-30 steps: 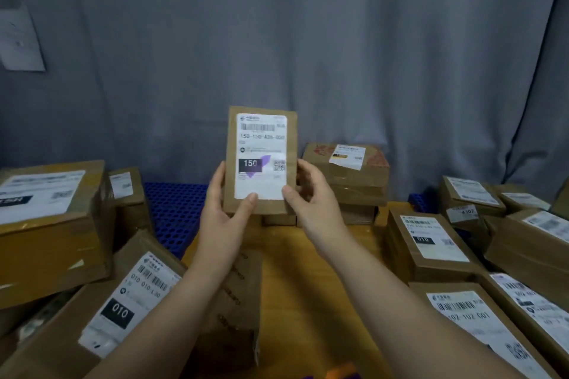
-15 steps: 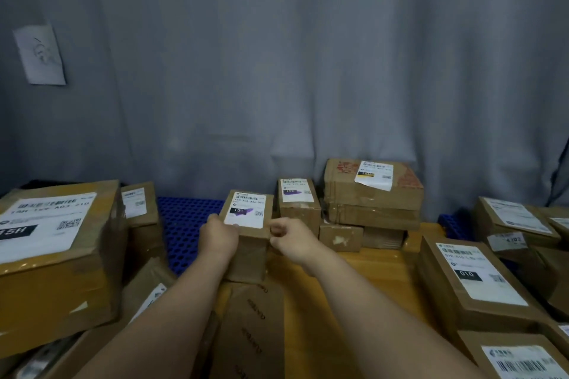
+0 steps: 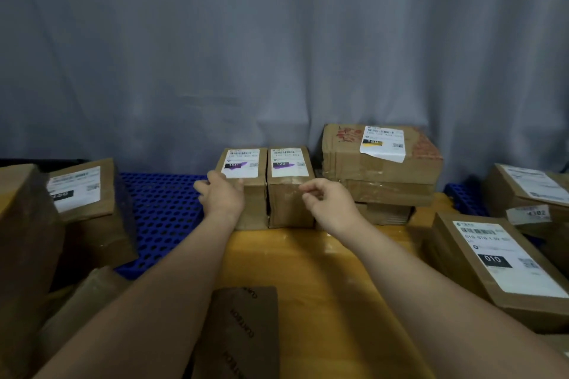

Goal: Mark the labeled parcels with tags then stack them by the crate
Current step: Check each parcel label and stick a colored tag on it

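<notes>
Has brought the 150 parcel (image 3: 241,164) down out of the air since a second ago and stood it on the desk (image 3: 308,271) at 12 o'clock, label facing up, right alongside the 122 parcel (image 3: 289,191) on its 3 o'clock flank. Has pulled the right hand (image 3: 329,204) off since half a second back: hangs it now just in front of the 122 parcel, fingers loosely curled and apart, gripping nothing. Keeps the left hand (image 3: 220,194) on the 150 parcel, fingers wrapped round its 9 o'clock edge, thumb at the near top edge just under the label. Leaves that parcel at the far rim of the desk, just beside the blue crate (image 3: 163,215) at 10 o'clock. Shows a stack of bigger parcels (image 3: 381,181) at 1 o'clock, close by the 122 parcel, with a white label curling off the top box. Shows a flat 010 parcel (image 3: 498,261) at 3 o'clock. Shows a tilted parcel (image 3: 80,194) at 9 o'clock, at the crate's outer side, tag too blurred to read. Shows a dark brown printed card (image 3: 243,332) at 6 o'clock, flat on the desk between the forearms. Grey curtain (image 3: 277,40) right across the back.
</notes>
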A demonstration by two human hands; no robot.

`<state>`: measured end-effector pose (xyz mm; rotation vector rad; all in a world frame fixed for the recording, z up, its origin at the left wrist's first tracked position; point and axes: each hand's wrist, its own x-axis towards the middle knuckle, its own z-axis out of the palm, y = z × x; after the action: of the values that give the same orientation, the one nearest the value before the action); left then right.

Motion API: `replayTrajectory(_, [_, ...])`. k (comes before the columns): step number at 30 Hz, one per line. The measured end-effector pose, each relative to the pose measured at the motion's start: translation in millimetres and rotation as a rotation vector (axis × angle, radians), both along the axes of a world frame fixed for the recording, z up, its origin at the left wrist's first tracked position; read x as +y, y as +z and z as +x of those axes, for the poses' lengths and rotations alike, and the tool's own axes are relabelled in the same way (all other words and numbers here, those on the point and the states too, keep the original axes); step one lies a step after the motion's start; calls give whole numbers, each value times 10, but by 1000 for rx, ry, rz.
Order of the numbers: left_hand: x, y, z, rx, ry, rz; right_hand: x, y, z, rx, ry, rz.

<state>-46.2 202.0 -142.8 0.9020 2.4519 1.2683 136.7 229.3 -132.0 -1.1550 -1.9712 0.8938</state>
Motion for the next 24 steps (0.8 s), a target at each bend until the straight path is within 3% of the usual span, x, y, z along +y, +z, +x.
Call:
replayTrajectory(12, [-753,505,535,133,-220,-64,-816,288,369,-1,-35,60])
replayTrajectory(17, [-1572,475,854,280,-539,-330,-1415,72,504,31,24,-19])
replayTrajectory(22, [-2177,314,1096,468,-506,-617,-1905,-245,646,-74,106,-105])
replayTrajectory(24, [-2305,207,1144,425,-503,-714,-2008,-300,669,-89,110,-164])
